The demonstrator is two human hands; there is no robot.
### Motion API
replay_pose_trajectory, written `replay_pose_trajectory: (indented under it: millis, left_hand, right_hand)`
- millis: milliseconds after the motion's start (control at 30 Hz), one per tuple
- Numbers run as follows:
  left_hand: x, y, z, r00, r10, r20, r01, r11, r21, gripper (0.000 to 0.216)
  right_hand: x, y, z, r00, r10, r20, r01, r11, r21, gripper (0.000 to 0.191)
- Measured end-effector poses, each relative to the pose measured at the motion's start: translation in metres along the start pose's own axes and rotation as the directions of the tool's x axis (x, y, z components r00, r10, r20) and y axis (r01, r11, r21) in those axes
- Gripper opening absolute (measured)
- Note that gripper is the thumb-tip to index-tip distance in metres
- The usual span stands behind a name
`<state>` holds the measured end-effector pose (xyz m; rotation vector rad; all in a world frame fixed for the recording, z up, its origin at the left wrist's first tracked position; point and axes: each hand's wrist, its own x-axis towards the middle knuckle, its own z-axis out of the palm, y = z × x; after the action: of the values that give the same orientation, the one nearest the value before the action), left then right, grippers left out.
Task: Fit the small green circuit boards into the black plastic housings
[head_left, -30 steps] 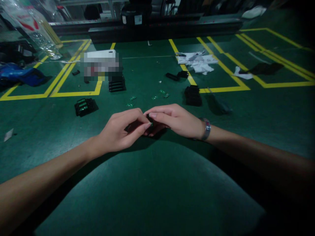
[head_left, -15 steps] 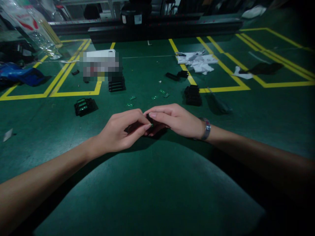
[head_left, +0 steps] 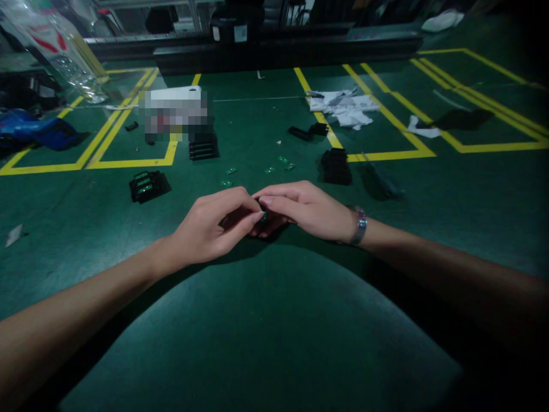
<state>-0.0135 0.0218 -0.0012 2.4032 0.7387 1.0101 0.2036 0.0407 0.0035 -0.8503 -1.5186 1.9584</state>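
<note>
Just nearer than loose green boards [head_left: 269, 170], the left hand [head_left: 221, 226] pinches a green piece [head_left: 264, 217] at a mostly finger-hidden black part [head_left: 263, 203] gripped by the right hand [head_left: 306, 209]; black stacks [head_left: 337, 166] flank the boards.

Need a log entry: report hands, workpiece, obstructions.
Left hand at small green piece; right hand around small black part. Both parts mostly hidden. Thin green rectangular boards beyond, none blocking.

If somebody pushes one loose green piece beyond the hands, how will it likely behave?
A loose green piece looks small and thin, so probably light. Lying flat on the green surface, it would likely slide rather than roll.
</note>
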Motion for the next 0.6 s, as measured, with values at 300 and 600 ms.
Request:
replay_pose_trajectory:
  millis: [300,600]
  left_hand:
    - [0.0001,-0.0002,0.0013,0.998,-0.061,-0.001,0.061,0.998,-0.001,0.009]
    - [-0.0015,-0.0016,0.0015,0.995,-0.101,-0.001,0.101,0.995,-0.009,0.012]
  right_hand:
    - [0.0006,-0.0008,0.0009,1.000,-0.007,-0.008,0.006,1.000,-0.017,0.016]
    - [-0.0002,-0.0025,0.0016,1.000,0.004,-0.016,-0.004,0.999,-0.044,0.015]
